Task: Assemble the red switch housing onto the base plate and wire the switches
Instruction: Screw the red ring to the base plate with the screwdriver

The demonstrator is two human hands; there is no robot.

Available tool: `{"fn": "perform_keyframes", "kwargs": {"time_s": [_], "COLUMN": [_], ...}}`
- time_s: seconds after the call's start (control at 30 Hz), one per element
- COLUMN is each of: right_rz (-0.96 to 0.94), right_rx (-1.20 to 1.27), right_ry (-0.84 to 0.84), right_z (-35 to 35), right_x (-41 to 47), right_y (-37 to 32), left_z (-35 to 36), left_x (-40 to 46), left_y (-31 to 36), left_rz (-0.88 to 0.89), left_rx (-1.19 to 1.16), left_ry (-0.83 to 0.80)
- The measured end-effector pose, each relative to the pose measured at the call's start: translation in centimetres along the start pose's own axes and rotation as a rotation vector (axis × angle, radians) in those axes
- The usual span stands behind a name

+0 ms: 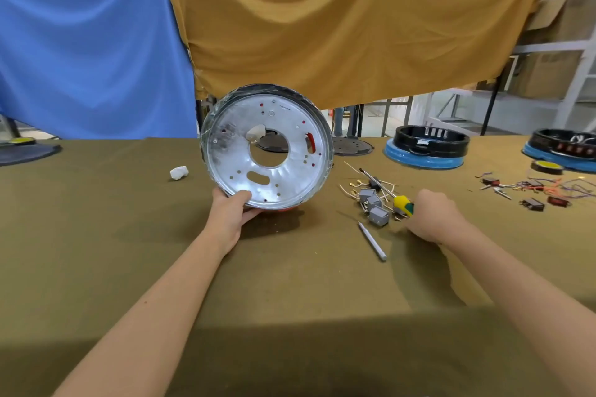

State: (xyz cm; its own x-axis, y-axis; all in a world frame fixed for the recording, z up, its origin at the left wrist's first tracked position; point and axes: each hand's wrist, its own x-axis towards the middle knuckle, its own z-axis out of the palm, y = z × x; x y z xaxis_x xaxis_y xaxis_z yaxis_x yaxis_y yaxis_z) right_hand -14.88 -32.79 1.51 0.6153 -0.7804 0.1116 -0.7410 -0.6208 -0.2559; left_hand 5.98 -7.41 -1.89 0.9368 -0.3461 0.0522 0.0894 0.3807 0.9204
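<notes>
Left grip (230,208) clasping base plate (266,147) rim (tilted upright), right grip (432,214) curled round screwdriver (392,192), grey switches (374,206) beside, table (290,284).

The left hand (230,214) props the round metal base plate (267,147) on edge, so the plate walls off the worktop (290,293) straight ahead of that hand. To its left the cloth lies bare, save a small white lump (179,172) farther out. Between the two hands runs an open lane, narrowed by a slim grey pen-like tool (372,241) lying just left of the right hand (432,219). Ahead of the right hand, grey switches (374,203), loose wire leads (354,182) and the screwdriver (387,190) it grips crowd the surface. Farther right lie what may be more switches and coloured wires (541,188), too blurred to sort.
</notes>
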Motion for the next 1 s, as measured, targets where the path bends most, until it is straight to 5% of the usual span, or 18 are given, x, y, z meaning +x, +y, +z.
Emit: {"fn": "perform_keyframes", "kwargs": {"time_s": [0.3, 0.53, 0.7, 0.83, 1.0], "right_rz": [0.006, -0.012, -0.064, -0.146, -0.227], "right_rx": [-0.013, 0.051, 0.110, 0.386, 0.876], "right_ry": [0.065, -0.089, 0.034, 0.065, -0.104], "right_z": [0.4, -1.1, -0.3, -0.8, -0.6], "right_x": [0.3, 0.5, -0.4, -1.6, -3.2], "right_y": [0.1, 0.2, 0.1, -1.3, -4.7], "left_z": [-0.2, -0.2, -0.2, -0.2, -0.3], "left_x": [0.2, 0.1, 0.1, -0.1, 0.1], "left_y": [-0.2, -0.1, -0.1, 0.1, 0.1], "left_rz": [0.000, -0.017, -0.008, -0.022, -0.040], "left_rx": [-0.017, -0.009, -0.014, -0.018, -0.035], "left_ry": [-0.027, -0.032, -0.045, -0.047, -0.055]}}
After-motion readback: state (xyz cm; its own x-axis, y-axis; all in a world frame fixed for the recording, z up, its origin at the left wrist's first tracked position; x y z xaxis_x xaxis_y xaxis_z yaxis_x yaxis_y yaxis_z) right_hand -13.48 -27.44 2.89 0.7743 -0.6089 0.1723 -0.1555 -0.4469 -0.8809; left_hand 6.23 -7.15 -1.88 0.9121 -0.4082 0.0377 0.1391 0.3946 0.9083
